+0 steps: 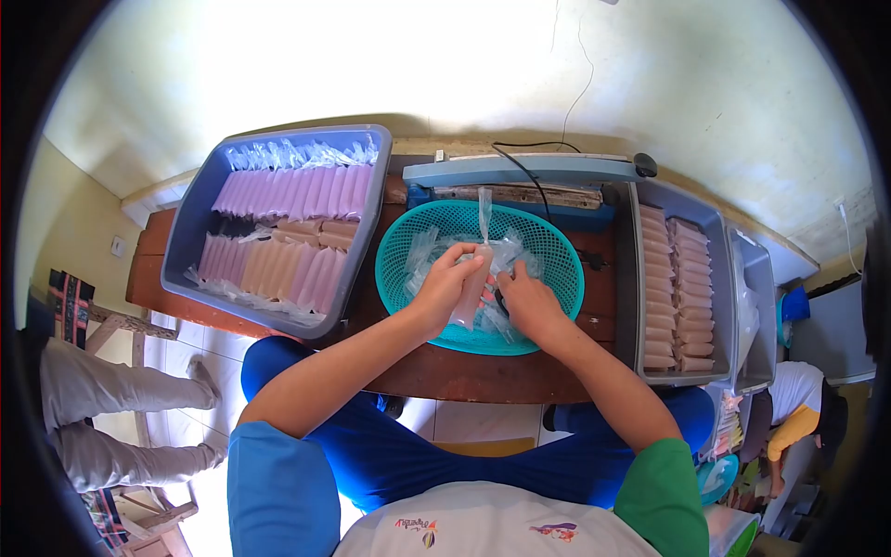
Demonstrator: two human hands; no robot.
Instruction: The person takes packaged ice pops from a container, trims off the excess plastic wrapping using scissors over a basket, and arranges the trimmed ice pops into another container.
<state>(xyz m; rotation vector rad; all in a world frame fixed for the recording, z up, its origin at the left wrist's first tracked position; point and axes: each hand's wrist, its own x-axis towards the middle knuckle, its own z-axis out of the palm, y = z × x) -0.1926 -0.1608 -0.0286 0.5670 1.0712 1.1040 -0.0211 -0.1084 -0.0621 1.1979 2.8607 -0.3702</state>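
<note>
My left hand (452,283) is closed around a filled plastic ice pop tube (471,295), held upright and slightly tilted. Its clear twisted end (484,215) sticks up above my fingers. Close on its right, my right hand (527,299) is closed on what look like black-handled scissors (501,301), mostly hidden by the fingers. Both hands are over a turquoise perforated basket (394,223). Inside it lie clear plastic pieces (422,251), crumpled and loose.
A grey-blue tub (181,237) of purple and brown tubes stands left on the wooden table (418,371). Behind the basket is a blue bar-shaped device (529,170) with a black cord. Grey tubs (682,376) stand right, one with brown tubes. Other people (121,395) (796,390) are at both sides.
</note>
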